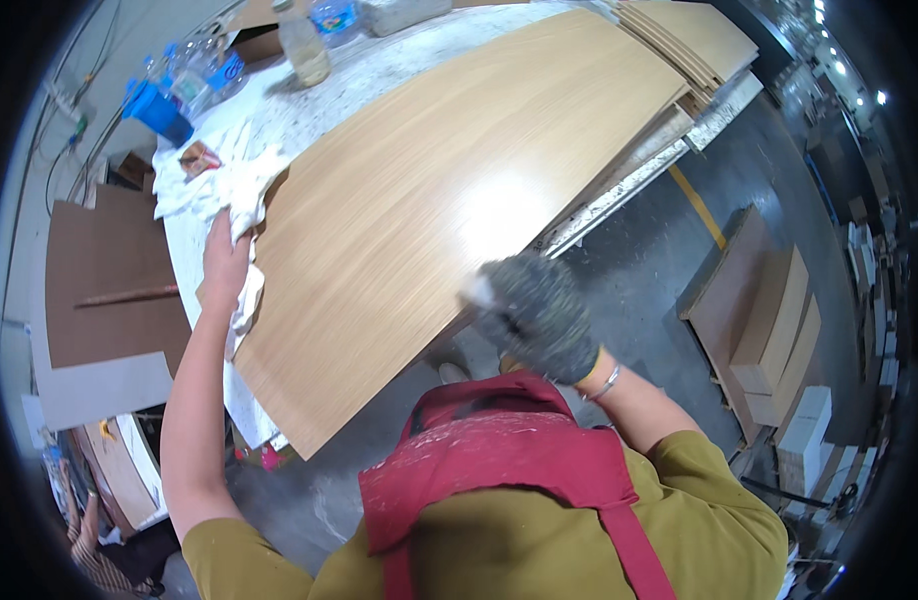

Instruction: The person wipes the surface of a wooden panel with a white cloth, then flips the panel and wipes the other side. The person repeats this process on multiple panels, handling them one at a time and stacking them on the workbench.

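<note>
A large wood-grain panel lies flat across the work table in front of me. My left hand, bare, is at the panel's left edge with its fingers closed into a crumpled white cloth. My right hand wears a dark grey knitted glove and is at the panel's near right edge. Its fingers are curled; a small whitish thing shows at them, too blurred to name. Part of the cloth hangs down beside my left wrist.
Beyond the cloth stand a blue cup, plastic bottles and a glass bottle. Stacked panels lie at the far right of the table. Boards rest on the floor at right. Another person is at lower left.
</note>
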Tool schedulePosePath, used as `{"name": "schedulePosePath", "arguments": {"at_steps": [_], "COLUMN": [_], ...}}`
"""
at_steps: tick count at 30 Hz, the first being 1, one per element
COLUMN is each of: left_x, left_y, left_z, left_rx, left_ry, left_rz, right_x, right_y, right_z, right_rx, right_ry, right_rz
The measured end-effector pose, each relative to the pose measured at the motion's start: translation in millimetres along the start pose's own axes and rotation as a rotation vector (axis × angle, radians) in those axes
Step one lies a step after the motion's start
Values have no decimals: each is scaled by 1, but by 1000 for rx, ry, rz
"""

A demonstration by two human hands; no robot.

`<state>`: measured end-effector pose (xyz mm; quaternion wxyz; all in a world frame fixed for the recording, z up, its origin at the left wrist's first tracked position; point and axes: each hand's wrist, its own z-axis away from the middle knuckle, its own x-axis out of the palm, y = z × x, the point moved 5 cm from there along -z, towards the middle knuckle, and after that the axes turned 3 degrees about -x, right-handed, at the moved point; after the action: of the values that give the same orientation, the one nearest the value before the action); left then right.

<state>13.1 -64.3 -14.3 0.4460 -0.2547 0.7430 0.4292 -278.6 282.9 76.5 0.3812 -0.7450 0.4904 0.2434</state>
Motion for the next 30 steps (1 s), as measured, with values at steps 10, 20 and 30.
{"name": "schedulePosePath", "arguments": {"at_steps": [10,20,30], "left_x": [-1,-14,134], "left_y": [22,106,334], "left_z": [1,-36,-181], "left_rx": [14,-47,-10], "left_ry": [-20,135,-35], "left_rz": [76,508,424], "right_x": [-50,-90,-110], "right_y": [94,209,311], "right_z": [19,22,14], "right_rx": [256,249,234], "right_ry": [207,279,131], "right_rz": [74,272,181]}}
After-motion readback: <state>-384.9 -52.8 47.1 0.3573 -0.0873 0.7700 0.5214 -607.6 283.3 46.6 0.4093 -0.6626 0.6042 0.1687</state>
